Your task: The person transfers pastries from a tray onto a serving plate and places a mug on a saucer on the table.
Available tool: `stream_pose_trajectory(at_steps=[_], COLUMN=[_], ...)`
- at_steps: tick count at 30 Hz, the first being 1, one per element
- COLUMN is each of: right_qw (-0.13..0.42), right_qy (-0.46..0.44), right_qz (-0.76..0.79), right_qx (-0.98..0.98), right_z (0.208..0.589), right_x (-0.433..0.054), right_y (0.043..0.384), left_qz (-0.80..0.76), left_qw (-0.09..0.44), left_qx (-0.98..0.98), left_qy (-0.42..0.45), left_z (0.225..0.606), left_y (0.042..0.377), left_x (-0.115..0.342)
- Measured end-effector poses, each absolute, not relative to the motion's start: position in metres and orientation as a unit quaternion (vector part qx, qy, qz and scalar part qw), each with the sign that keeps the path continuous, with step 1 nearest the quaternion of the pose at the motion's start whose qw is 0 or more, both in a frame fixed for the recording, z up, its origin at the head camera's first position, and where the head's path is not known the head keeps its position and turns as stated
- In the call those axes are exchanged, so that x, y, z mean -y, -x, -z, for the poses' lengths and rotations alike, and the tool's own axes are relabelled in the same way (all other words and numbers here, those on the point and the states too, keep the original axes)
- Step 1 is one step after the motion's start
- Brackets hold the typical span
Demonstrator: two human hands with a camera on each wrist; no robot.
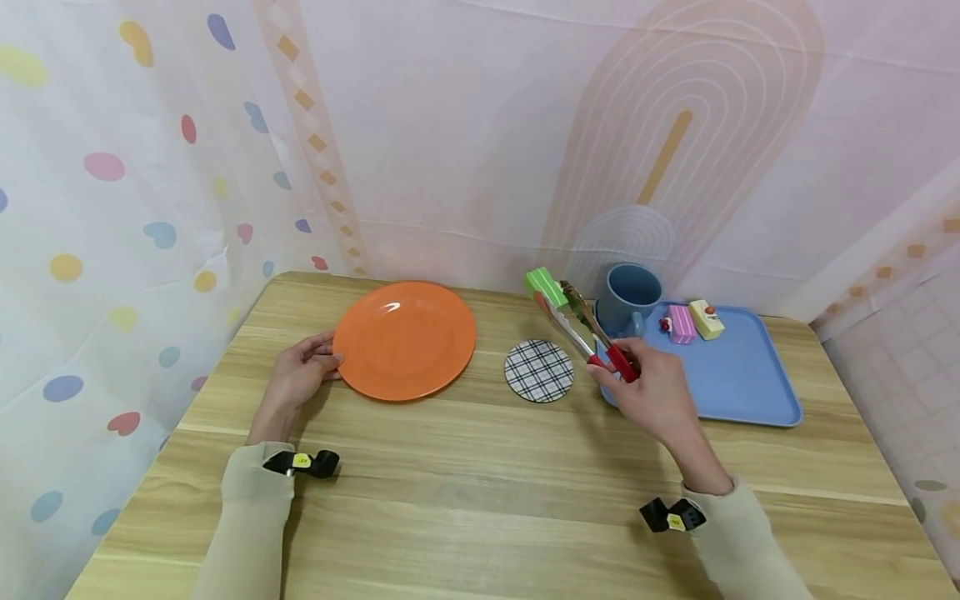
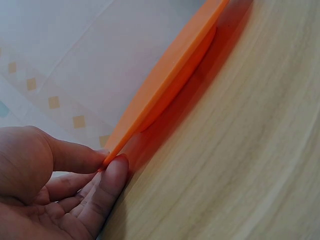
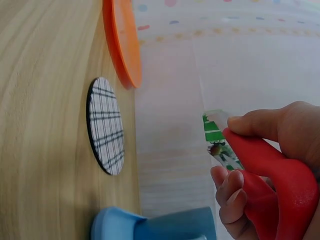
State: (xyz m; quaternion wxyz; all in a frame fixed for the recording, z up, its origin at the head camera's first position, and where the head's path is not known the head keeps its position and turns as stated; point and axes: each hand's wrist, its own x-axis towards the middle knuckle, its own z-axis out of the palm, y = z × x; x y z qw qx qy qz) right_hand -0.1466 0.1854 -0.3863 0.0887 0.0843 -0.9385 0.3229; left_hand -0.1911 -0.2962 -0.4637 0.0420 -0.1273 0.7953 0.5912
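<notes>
My left hand (image 1: 297, 377) pinches the left rim of an orange plate (image 1: 405, 340) between thumb and fingers. In the left wrist view the plate (image 2: 170, 75) rests on the table, its rim between the thumb and fingertips. My right hand (image 1: 651, 390) grips red-handled metal tongs (image 1: 573, 329) above the table. Between the tong tips is a green toy cake slice (image 1: 546, 287) with pale stripes, held up in the air behind the coaster. The right wrist view shows the red handles (image 3: 265, 180) large in the hand, with the green slice (image 3: 213, 131) partly hidden beyond them.
A round checked coaster (image 1: 538, 371) lies between the plate and a blue tray (image 1: 738, 375). On the tray are a blue mug (image 1: 628, 298) at the left, a pink cake slice (image 1: 681, 324) and a yellow one (image 1: 707, 320). A patterned curtain (image 1: 450, 150) hangs behind the wooden table (image 1: 465, 500).
</notes>
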Motion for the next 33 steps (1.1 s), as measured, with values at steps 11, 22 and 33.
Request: stream_pose_trajectory(at_steps=[11,22,33], right_qw=[0.076,0.06,0.045], right_qy=[-0.094,-0.109,-0.113], right_qz=[-0.325,-0.327,-0.324], right_qx=[0.938,0.937,0.938], right_z=[0.391,0.396,0.404], right_x=[-0.166,-0.149,-0.129], right_y=[0.152,0.156,0.16], left_qz=[-0.596,-0.589,-0.591], left_qw=[0.04,0.036,0.039], left_qx=[-0.791,-0.796,-0.794], left_qy=[0.13,0.136,0.135], left_z=[0.458,0.463,0.462], left_y=[0.189,0.191,0.19], left_x=[0.294,0.295,0.296])
